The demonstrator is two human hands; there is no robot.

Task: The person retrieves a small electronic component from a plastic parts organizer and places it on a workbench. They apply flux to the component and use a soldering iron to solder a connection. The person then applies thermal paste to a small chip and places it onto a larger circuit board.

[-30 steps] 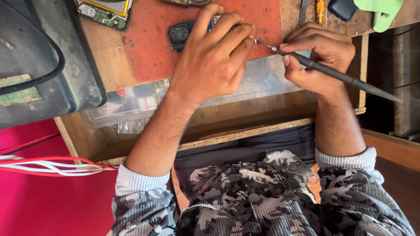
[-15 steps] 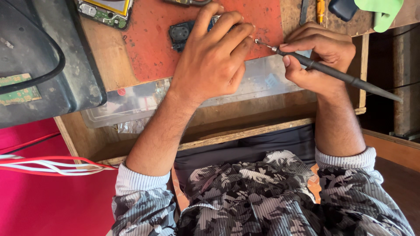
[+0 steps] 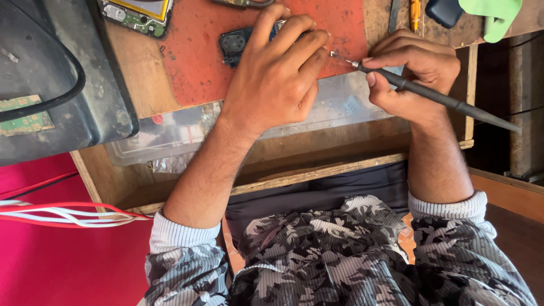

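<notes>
A: Where is my left hand (image 3: 275,79)?

B: Curled palm-down over the black part (image 3: 235,42) on the red mat (image 3: 195,62), fingertips pinning it.

A: My right hand (image 3: 416,76)?

B: Closed round the black iron (image 3: 436,99), its metal tip beside the left fingertips. A clear tray (image 3: 170,133) lies below the mat.
</notes>
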